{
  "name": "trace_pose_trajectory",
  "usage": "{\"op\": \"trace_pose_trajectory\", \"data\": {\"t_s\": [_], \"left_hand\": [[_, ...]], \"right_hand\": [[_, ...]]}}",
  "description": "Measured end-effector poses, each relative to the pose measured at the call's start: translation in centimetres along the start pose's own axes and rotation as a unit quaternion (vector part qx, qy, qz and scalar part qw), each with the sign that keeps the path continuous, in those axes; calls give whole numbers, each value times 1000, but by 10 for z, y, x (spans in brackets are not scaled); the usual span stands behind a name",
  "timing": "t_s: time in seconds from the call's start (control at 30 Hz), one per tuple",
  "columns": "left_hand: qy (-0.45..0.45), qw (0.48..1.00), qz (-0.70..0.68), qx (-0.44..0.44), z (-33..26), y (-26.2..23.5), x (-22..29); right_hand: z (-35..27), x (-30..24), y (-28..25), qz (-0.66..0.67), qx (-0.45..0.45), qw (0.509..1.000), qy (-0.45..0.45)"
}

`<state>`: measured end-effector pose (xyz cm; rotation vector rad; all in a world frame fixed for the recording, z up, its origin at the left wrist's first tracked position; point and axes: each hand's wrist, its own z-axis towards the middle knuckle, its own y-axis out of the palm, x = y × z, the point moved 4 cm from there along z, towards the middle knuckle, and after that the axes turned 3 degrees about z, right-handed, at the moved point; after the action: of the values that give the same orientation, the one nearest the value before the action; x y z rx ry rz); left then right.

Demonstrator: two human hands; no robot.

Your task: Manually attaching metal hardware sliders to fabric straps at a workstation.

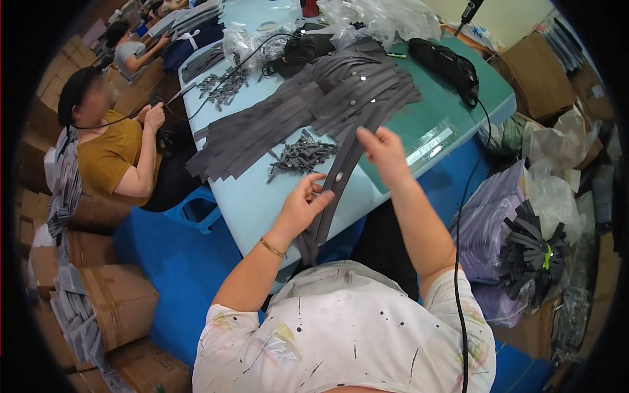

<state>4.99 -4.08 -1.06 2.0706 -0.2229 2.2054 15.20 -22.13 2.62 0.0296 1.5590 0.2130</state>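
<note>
A long dark grey zipper strip (342, 164) runs slantwise in front of me, its near end hanging over the table edge. Higher up, my right hand (384, 154) pinches it between thumb and fingers. My left hand (304, 204), with a bracelet at the wrist, holds its left side lower down, thumb lying over the edge. Small shiny spots show on the strip. Just beyond my left hand lies a heap of small grey zipper pulls (303, 156). Many similar dark grey strips (262, 134) are spread in overlapping layers across the table.
The pale table (239, 219) carries a green mat (436, 124), a black pouch (445, 65), another heap of small parts (226, 85) and clear plastic bags (386, 16). A black cable (468, 190) hangs at my right. Co-workers sit left; cartons (121, 304) and wrapped bundles (488, 229) flank me.
</note>
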Motion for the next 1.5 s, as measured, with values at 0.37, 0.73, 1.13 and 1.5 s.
{"op": "trace_pose_trajectory", "data": {"t_s": [0.37, 0.73, 1.13, 1.5], "left_hand": [[-85, 937, -320, 106, 15, -46, 1], [-72, 931, -284, 218, 9, -35, 12], [-80, 995, 61, -6, 2, -29, 5], [256, 867, 420, 85, -5, -11, 41]], "right_hand": [[32, -7, 3, -137, -38, 971, -189], [-86, 65, 88, -47, -162, 985, 36], [-71, 50, 58, -11, -113, 993, 21], [-65, 58, 53, 116, -79, 989, 40]]}}
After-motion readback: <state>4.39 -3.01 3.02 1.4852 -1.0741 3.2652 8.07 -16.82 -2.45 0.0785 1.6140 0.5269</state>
